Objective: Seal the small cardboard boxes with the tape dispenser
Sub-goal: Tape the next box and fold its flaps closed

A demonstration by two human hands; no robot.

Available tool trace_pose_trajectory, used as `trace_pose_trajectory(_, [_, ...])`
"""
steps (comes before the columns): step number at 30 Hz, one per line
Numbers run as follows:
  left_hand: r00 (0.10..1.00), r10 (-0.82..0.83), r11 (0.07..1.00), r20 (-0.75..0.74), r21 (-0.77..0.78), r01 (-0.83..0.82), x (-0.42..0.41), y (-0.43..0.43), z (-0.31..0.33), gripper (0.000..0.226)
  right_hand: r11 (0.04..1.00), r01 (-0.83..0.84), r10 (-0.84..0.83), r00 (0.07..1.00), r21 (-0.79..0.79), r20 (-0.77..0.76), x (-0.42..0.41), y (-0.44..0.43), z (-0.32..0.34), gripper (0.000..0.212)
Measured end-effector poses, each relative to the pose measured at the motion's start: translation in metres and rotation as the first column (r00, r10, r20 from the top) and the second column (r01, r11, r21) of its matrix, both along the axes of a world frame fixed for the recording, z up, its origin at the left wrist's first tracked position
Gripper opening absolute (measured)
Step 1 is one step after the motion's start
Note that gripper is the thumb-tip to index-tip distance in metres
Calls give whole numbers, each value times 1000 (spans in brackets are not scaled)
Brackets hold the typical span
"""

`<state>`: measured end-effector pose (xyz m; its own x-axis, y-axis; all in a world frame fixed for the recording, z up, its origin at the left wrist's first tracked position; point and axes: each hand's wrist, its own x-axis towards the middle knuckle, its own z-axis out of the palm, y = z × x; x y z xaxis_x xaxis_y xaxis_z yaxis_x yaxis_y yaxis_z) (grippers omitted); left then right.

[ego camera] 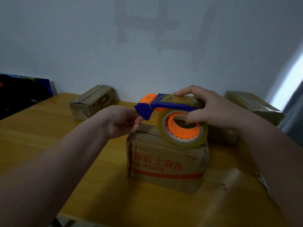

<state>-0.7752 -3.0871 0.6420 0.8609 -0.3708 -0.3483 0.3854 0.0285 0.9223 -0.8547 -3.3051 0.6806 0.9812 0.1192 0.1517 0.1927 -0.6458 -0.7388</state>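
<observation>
A small cardboard box (165,167) with red print stands in the middle of the yellow table (41,138). Above its top hangs a blue and orange tape dispenser (168,112) loaded with a roll of clear tape. My right hand (211,110) grips the dispenser round the roll, fingers over the top and thumb in the orange core. My left hand (123,120) is at the dispenser's blue front end, its fingertips curled under the blade end; whether they pinch the tape end cannot be made out.
Another small cardboard box (91,102) lies at the back left against the wall. A larger box (252,105) sits at the back right, and a further one (224,135) behind my right wrist. A dark object (24,90) stands at the far left.
</observation>
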Motion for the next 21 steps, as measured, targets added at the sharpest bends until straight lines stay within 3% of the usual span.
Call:
trace_pose_trajectory(4, [984, 51, 987, 169, 145, -76, 4, 20, -2, 12, 987, -24, 19, 999, -157, -35, -3, -5, 19, 52])
trace_pose_trajectory(7, [975, 93, 971, 201, 197, -133, 2, 32, -15, 10, 975, -42, 16, 993, -219, -118, -7, -11, 26, 52])
trace_pose_trajectory(13, [934, 225, 946, 277, 168, -278, -1, 30, -39, 11, 952, -27, -1, 996, -305, -91, -2, 3, 24, 48])
trace_pose_trajectory(21, [918, 281, 925, 280, 177, -337, 4, 27, -62, 17, 917, -5, -37, 994, -398, -98, 7, 20, 26, 47])
